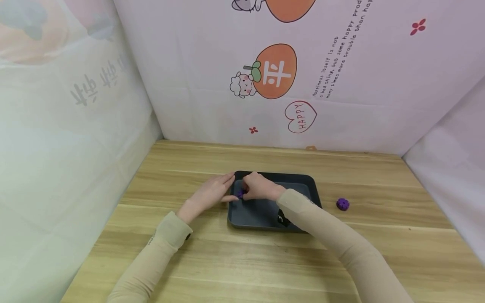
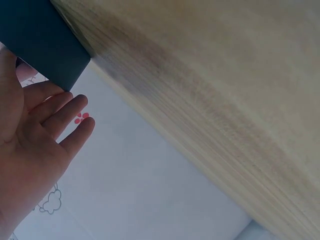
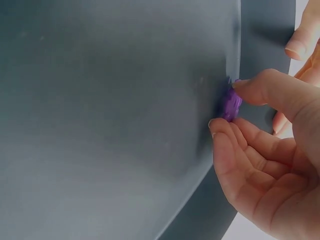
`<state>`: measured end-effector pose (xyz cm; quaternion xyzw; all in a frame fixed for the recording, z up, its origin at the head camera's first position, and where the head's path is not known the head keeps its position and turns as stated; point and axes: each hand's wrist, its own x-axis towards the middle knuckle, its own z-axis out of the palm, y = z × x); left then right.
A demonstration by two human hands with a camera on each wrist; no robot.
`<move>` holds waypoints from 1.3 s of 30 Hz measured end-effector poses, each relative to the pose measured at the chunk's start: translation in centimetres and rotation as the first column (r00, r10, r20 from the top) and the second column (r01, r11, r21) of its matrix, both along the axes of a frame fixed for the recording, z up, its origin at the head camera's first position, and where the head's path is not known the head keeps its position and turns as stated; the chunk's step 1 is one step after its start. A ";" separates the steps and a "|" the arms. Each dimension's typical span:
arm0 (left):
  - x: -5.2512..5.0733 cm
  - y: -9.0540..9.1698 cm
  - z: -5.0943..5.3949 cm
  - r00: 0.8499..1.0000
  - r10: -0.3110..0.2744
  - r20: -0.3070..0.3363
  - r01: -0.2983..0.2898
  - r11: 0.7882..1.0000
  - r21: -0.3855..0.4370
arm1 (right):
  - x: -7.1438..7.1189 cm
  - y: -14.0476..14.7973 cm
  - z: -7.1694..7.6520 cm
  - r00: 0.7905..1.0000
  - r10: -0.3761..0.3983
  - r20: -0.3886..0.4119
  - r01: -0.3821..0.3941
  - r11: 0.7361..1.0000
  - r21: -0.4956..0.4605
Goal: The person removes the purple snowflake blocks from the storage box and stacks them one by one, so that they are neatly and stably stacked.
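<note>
A dark rectangular tray stands on the wooden table. Inside it, near the left wall, my right hand pinches a small purple notched disc between thumb and fingertips. The right wrist view has this disc on edge, close to the tray floor. My left hand rests at the tray's left side, its fingers extended and touching the far left corner. Its thumb reaches over the rim. In the left wrist view, those fingers lie against the tray's outer wall.
Another purple notched disc lies on the table, right of the tray. Printed white cloth rises behind the table, and more cloth hangs at the left. The right forearm crosses the tray's right part and hides some of it.
</note>
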<state>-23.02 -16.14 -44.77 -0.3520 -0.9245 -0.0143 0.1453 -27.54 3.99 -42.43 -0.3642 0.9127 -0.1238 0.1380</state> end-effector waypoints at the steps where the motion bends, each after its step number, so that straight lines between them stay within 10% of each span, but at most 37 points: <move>1: 0.0 0.0 0.0 1.000 0.000 -0.007 0.000 1.000 -0.004 | 0.0 0.1 0.1 1.000 -0.003 0.002 0.003 1.000 -0.003; 39: 0.4 0.2 0.4 1.000 -0.002 0.018 0.002 1.000 0.004 | 1.3 9.8 2.1 0.990 -0.138 -0.002 0.137 0.987 -0.087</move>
